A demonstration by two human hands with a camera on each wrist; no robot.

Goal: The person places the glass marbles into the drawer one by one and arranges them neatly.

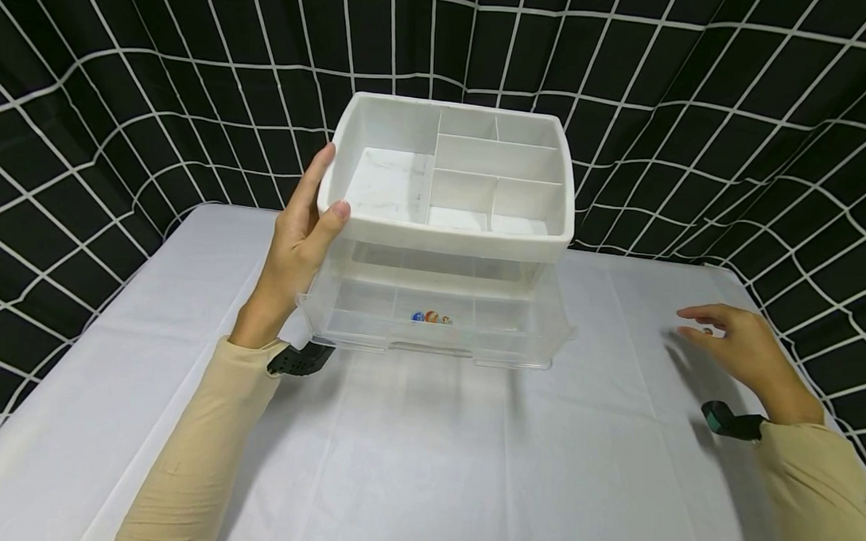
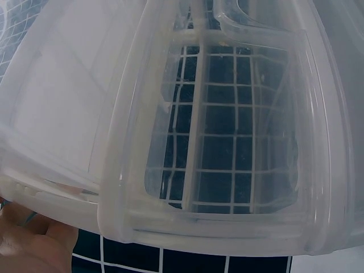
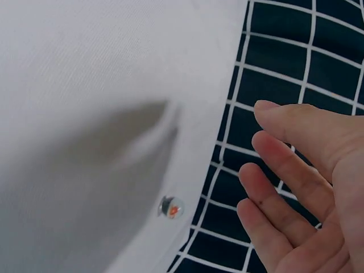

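Note:
A white storage box (image 1: 387, 235) has a divided open top and a clear drawer (image 1: 345, 335) pulled out at its front. Small coloured marbles (image 1: 431, 317) lie together inside that drawer. My left hand (image 1: 301, 238) grips the box's left side, thumb over the top rim; in the left wrist view only part of the hand (image 2: 34, 244) shows, beside the clear plastic. Off to the right, my right hand (image 1: 745, 349) hovers over the table edge with fingers apart and nothing held. A single clear marble (image 3: 172, 207) with an orange core rests on the cloth near it.
A white cloth covers the table (image 1: 426, 461). Black fabric with a white grid (image 1: 441, 40) hangs behind and along both sides, close to the table's right edge by my right hand.

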